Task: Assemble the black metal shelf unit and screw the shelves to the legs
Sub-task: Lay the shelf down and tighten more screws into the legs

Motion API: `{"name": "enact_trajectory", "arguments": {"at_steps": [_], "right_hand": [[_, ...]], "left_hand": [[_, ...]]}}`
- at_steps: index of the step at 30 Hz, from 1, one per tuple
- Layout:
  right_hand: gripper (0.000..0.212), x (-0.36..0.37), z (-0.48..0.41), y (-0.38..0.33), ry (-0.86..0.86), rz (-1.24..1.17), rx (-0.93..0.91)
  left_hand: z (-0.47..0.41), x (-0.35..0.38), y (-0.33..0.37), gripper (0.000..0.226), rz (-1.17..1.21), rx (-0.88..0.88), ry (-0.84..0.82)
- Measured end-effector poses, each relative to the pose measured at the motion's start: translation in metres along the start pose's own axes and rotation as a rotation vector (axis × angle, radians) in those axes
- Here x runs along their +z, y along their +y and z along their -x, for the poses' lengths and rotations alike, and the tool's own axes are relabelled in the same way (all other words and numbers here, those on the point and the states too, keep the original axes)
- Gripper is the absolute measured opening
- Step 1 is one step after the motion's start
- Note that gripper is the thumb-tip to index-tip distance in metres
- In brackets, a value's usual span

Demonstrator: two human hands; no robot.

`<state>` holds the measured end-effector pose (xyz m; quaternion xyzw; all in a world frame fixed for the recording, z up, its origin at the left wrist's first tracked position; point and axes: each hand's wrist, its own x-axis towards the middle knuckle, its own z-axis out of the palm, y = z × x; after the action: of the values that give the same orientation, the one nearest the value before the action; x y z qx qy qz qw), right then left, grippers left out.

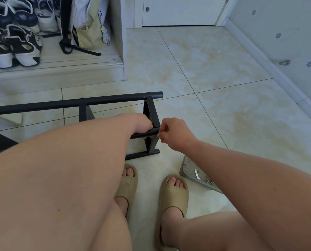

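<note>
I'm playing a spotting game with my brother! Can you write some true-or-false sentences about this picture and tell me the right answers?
1. The left hand grips a black tube of the shelf unit. True.
2. The right hand holds a hammer. False: its fingers pinch at the end of the black tube, with no hammer in sight.
3. The person wears beige slippers. True.
4. The grey tray sits on top of the shelf unit. False: it lies on the floor under the right arm.
5. The shoes are scattered over the floor. False: they stand inside the white cabinet.
</note>
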<state>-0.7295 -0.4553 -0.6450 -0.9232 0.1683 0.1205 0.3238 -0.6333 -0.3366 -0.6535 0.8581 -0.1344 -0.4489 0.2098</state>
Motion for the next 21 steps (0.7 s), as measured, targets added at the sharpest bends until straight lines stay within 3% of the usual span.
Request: {"name": "enact_trajectory", "arguments": {"at_steps": [5, 14, 21], "right_hand": [[0.019, 0.006, 0.0, -0.001, -0.008, 0.058, -0.013], [0.009, 0.006, -0.012, 0.001, -0.01, 0.077, 0.024], [0.032, -0.001, -0.016, 0.005, 0.014, 0.235, 0.065]], "left_hand": [[-0.003, -0.001, -0.005, 0.032, -0.092, 0.049, -0.082], [-0.003, -0.002, -0.006, 0.033, -0.078, 0.072, -0.089], [-0.001, -0.004, -0.006, 0.035, -0.119, 0.066, -0.069]]}}
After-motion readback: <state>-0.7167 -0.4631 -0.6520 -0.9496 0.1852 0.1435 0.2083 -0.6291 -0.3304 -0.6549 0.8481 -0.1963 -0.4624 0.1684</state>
